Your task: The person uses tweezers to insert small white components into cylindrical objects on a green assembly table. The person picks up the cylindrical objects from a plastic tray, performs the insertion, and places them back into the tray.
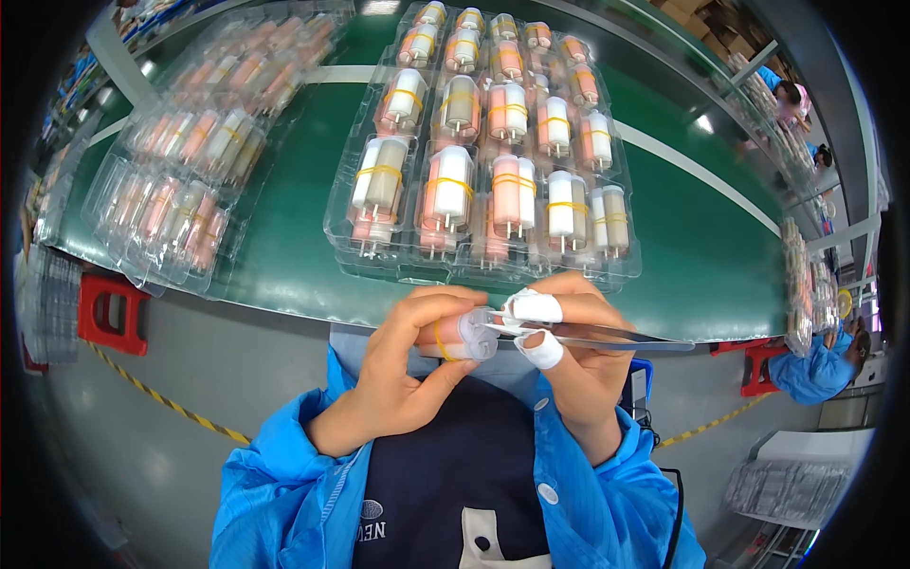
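Observation:
Between the thumb and fingers of my left hand (406,356) is a bundle of small cylinders (445,339), pink and whitish, tied with a yellow rubber band. Its end faces right. My right hand (580,346), with white wrappings on the thumb and a finger, grips a pair of metal tweezers (588,332). The tweezer tips reach the end face of the bundle; whether they pinch anything there is too small to tell. Just beyond my hands stands a clear plastic tray (379,237) with rows of similar banded cylinder pairs (447,190), white, pink and grey, thin pins pointing down.
More filled clear trays (180,204) lie at the left on the green work surface (284,294). A red stool (112,315) stands below its left edge. At the far right sits a person in blue (817,368). Stacked trays (782,493) are at the lower right.

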Tool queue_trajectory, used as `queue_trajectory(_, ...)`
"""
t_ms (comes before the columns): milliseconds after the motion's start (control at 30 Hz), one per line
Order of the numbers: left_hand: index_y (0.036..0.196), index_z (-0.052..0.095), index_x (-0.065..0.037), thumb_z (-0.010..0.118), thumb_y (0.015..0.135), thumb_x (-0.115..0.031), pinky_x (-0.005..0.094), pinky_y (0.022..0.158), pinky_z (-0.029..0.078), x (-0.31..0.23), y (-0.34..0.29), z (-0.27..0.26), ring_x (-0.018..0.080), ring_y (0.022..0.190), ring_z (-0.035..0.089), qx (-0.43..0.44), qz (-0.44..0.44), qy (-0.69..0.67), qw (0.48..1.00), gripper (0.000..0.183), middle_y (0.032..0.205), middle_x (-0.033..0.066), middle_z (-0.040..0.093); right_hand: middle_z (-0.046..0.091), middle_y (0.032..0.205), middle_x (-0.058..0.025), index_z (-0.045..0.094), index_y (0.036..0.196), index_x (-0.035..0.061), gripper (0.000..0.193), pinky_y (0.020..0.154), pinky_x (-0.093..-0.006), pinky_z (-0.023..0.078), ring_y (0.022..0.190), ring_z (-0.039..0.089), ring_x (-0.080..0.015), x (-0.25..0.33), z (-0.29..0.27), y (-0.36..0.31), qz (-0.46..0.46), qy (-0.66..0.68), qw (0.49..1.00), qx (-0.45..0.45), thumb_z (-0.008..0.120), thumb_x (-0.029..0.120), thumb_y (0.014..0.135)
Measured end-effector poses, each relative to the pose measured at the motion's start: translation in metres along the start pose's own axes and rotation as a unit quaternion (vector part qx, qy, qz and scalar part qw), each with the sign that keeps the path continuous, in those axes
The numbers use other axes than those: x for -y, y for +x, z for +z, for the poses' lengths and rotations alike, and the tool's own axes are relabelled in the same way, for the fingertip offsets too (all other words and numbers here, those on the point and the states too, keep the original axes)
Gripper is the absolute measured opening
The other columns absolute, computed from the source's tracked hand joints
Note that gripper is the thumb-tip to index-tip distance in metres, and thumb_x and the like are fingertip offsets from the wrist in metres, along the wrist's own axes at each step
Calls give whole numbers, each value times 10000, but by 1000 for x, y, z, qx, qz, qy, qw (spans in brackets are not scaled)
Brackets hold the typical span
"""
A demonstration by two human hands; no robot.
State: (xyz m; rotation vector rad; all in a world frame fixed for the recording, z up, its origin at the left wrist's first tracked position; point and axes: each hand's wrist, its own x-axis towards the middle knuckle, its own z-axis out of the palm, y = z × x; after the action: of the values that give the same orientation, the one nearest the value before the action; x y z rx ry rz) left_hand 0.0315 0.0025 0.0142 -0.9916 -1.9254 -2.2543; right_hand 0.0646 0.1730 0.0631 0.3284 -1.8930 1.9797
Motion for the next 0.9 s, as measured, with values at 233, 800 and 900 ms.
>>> queue_trajectory(233,1182,512,24,660,691,101,343,837,504,-4,2,0,303,1033,571,-2,17,89,996,518,1146,178,585,672,896,-143,680,958,-3,195,681,-287,513,794,644,-201,-1,1,-2,-19,-79,997,7,712,3,766)
queue_trajectory(800,1128,537,33,639,663,86,358,838,471,-2,5,-6,304,989,576,9,62,175,983,479,1098,198,603,673,888,-142,673,947,-9,169,678,-285,514,802,648,-197,-5,3,0,-28,-78,996,19,694,-17,780)
queue_trajectory(900,1110,568,26,660,622,89,353,794,474,-2,5,-3,321,941,580,-11,64,168,984,501,1082,182,610,671,892,-143,672,946,-12,166,683,-284,513,806,646,-196,-7,3,-2,-24,-74,997,15,691,-21,782)
